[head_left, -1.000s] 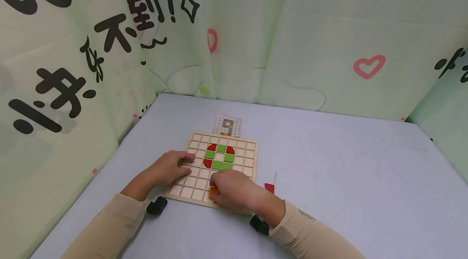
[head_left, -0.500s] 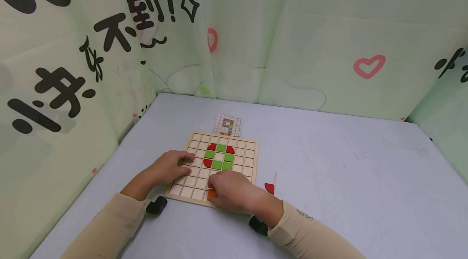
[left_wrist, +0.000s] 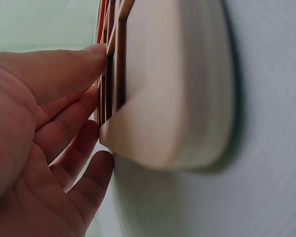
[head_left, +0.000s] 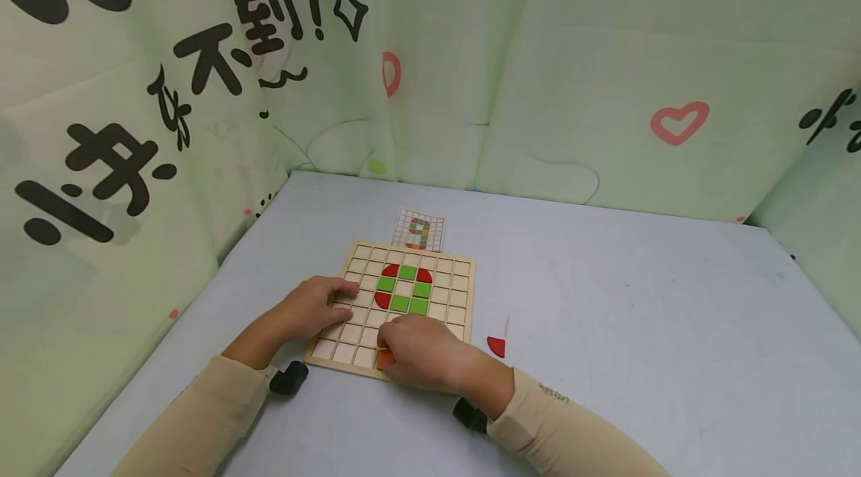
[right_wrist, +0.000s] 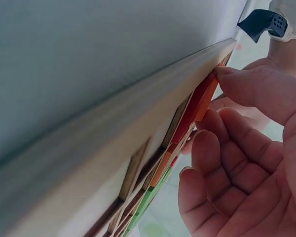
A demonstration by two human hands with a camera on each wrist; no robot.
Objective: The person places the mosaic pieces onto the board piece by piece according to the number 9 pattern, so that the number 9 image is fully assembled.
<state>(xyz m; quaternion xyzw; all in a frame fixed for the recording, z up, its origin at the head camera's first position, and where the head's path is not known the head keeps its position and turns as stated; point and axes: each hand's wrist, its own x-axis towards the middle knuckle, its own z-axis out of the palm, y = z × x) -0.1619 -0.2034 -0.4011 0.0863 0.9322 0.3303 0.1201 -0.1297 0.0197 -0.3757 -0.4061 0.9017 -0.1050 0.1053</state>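
My right hand (head_left: 427, 351) pinches an orange square tile (head_left: 385, 359) low over the front row of a wooden grid board (head_left: 346, 353). Its thumb lies on the tile (right_wrist: 207, 98) in the right wrist view, where a red piece (right_wrist: 191, 111) sits in the grid beside it. My left hand (head_left: 312, 308) rests at the board's left side, thumb and fingers spread and its thumb tip at the grid in the left wrist view. Green square tiles (head_left: 407, 273) and red quarter-round tiles (head_left: 383, 300) form a ring in the board. The right hand hides several cells.
A patterned card (head_left: 418, 229) with a coloured figure on a grid lies behind the board. One loose red quarter-round tile (head_left: 496, 347) lies on the white table (head_left: 639, 327) to the right. A printed curtain (head_left: 592, 88) closes off the back and sides.
My right hand has slid a little left along the board's front rows, taking the orange tile with it. The left hand stays in place.
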